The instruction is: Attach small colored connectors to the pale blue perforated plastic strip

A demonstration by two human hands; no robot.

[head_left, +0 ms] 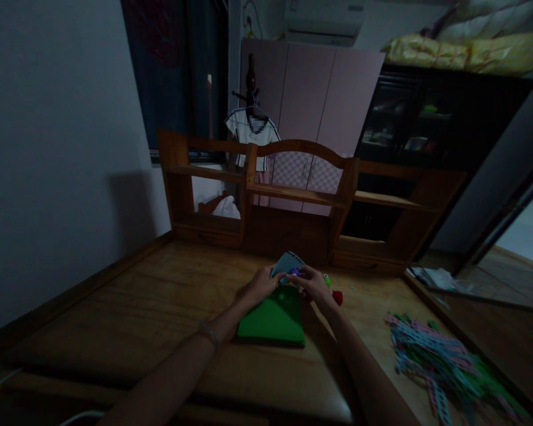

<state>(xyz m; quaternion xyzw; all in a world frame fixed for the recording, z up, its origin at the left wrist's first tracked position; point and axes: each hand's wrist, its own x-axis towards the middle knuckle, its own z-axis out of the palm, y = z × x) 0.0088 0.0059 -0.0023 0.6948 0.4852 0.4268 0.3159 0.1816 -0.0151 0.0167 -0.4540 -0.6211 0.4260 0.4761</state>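
Observation:
My left hand (263,283) is closed on a light blue flat piece (288,261) with a row of dark holes or marks along its upper edge. Close against it, my right hand (314,284) pinches a small purple item (295,271); its exact kind is too small to tell. Below both hands lies a bright green flat slab (272,322) with a dark edge. Just beyond my right hand are a small red object (337,297) and a small green piece with an eye-like spot (326,278).
A heap of pink, blue and green perforated strips (444,355) spreads at the right of the wooden surface (169,296). A wooden shelf unit (293,192) bounds the far side. A white wall (71,148) rises at the left.

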